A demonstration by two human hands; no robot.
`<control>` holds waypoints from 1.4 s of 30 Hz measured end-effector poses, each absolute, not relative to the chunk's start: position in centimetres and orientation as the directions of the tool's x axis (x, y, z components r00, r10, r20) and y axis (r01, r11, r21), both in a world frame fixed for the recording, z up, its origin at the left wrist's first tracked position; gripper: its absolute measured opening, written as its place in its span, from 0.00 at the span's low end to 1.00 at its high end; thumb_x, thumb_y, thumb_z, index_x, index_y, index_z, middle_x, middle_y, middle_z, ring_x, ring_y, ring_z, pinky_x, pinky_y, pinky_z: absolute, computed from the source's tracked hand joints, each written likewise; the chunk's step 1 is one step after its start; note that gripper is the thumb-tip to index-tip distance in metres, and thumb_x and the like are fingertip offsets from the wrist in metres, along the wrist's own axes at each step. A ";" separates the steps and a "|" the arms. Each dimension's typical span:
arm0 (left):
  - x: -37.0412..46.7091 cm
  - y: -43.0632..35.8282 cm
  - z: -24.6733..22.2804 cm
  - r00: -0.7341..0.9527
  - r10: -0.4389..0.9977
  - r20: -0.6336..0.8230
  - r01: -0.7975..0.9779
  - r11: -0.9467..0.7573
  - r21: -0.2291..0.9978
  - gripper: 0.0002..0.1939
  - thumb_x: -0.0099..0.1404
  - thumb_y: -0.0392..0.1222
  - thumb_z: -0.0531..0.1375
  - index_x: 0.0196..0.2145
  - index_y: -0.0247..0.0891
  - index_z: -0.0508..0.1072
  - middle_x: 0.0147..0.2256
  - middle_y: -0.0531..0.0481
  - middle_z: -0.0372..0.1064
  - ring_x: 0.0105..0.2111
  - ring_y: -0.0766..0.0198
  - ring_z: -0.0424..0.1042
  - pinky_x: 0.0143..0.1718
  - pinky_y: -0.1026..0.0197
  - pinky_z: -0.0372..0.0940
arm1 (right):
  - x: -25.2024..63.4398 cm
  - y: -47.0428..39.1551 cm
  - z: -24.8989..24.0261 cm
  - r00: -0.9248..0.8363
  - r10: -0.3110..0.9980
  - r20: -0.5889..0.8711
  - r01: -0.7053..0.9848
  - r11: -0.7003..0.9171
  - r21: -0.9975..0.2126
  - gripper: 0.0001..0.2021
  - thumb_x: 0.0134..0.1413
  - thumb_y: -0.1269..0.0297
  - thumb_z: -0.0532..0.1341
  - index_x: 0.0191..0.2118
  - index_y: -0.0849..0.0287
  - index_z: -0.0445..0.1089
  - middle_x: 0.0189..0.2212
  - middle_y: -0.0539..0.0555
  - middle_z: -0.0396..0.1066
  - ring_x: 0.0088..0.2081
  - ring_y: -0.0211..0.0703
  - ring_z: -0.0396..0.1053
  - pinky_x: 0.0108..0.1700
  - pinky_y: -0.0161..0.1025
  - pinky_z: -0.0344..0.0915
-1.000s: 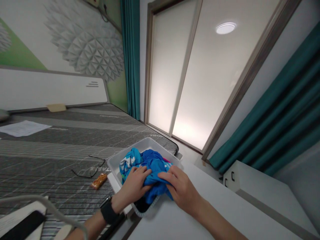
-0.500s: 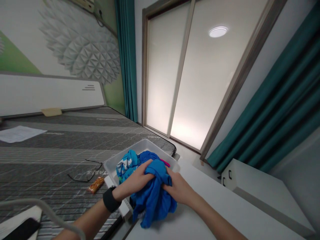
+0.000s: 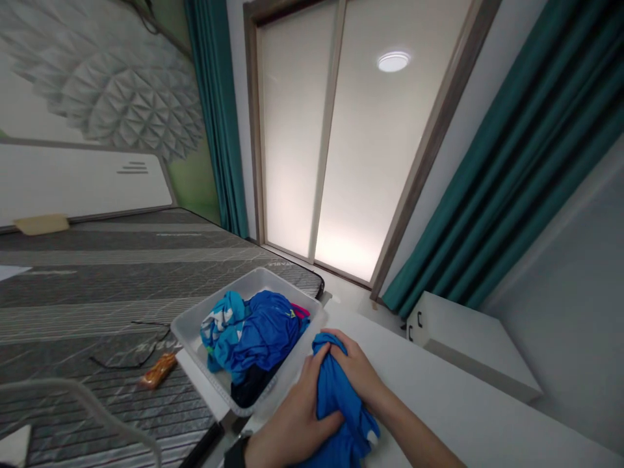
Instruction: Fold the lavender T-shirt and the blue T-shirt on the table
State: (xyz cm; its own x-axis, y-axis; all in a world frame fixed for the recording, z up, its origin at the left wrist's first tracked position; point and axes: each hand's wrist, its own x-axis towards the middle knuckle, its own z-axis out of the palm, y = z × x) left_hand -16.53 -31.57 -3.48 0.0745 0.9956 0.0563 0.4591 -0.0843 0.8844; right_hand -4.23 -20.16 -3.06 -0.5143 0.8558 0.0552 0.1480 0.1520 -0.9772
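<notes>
A bunched blue garment [image 3: 336, 396] is between my two hands, over the white tabletop to the right of a plastic bin. My left hand [image 3: 305, 409] grips it from the left, thumb across the cloth. From the right, my right hand [image 3: 353, 367] has its fingers closed over the garment's upper end. The translucent bin [image 3: 195, 318] holds crumpled clothes: a royal blue piece [image 3: 268, 328], a lighter blue patterned piece [image 3: 224, 325], a dark piece [image 3: 251, 383] and a bit of pink cloth [image 3: 299, 311].
Left of the bin, eyeglasses [image 3: 131, 365] and an orange packaged snack [image 3: 158, 372] lie on the grey mattress [image 3: 121, 286]. A pale curved tube [image 3: 82, 396] crosses the lower left. A white cabinet [image 3: 472, 344] stands at the right, beyond the white tabletop [image 3: 419, 390].
Both hands have moved right and toward me with the blue garment, from over the bin to beside it. The clothes left in the bin now show. The view has turned slightly right.
</notes>
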 end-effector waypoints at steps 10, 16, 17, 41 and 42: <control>-10.1 -26.3 -6.7 0.300 0.948 0.106 0.273 -0.192 0.943 0.33 0.54 0.32 0.60 0.59 0.39 0.61 0.58 0.43 0.62 0.58 0.52 0.61 0.62 0.49 0.51 | 8.8 -23.5 -11.9 -0.172 0.966 0.191 0.305 0.237 -0.922 0.23 0.59 0.51 0.53 0.56 0.54 0.67 0.56 0.57 0.68 0.58 0.51 0.64 0.62 0.53 0.57; -5.2 -24.1 -6.5 0.475 0.870 0.131 0.206 -0.255 0.945 0.26 0.55 0.36 0.62 0.53 0.39 0.67 0.50 0.47 0.70 0.51 0.55 0.68 0.57 0.53 0.58 | 14.9 -27.1 -12.0 -0.131 0.967 0.220 0.407 0.255 -0.877 0.26 0.62 0.51 0.51 0.62 0.55 0.61 0.59 0.58 0.65 0.59 0.50 0.64 0.62 0.51 0.59; -4.7 -24.1 -6.5 0.471 0.873 0.130 0.205 -0.252 0.946 0.24 0.57 0.38 0.62 0.52 0.39 0.68 0.50 0.47 0.71 0.50 0.55 0.68 0.56 0.53 0.59 | 15.7 -27.4 -11.6 -0.138 0.967 0.212 0.420 0.251 -0.872 0.25 0.62 0.52 0.51 0.61 0.55 0.62 0.58 0.58 0.66 0.58 0.49 0.64 0.62 0.50 0.59; -6.4 -23.7 -7.8 0.086 0.919 0.384 0.302 -0.392 0.869 0.17 0.66 0.55 0.54 0.30 0.39 0.71 0.31 0.49 0.70 0.36 0.56 0.69 0.41 0.56 0.63 | 21.3 -28.9 -8.9 0.209 0.926 0.314 0.571 0.145 -0.808 0.25 0.55 0.48 0.55 0.53 0.59 0.68 0.19 0.44 0.58 0.22 0.41 0.62 0.28 0.37 0.61; -6.4 -23.7 -7.6 0.053 0.926 0.374 0.292 -0.372 0.881 0.17 0.66 0.56 0.54 0.30 0.40 0.70 0.29 0.50 0.69 0.34 0.56 0.69 0.39 0.57 0.63 | 21.4 -28.9 -8.7 0.231 0.926 0.298 0.500 0.150 -0.853 0.27 0.56 0.48 0.55 0.56 0.59 0.65 0.19 0.42 0.56 0.21 0.39 0.60 0.26 0.35 0.59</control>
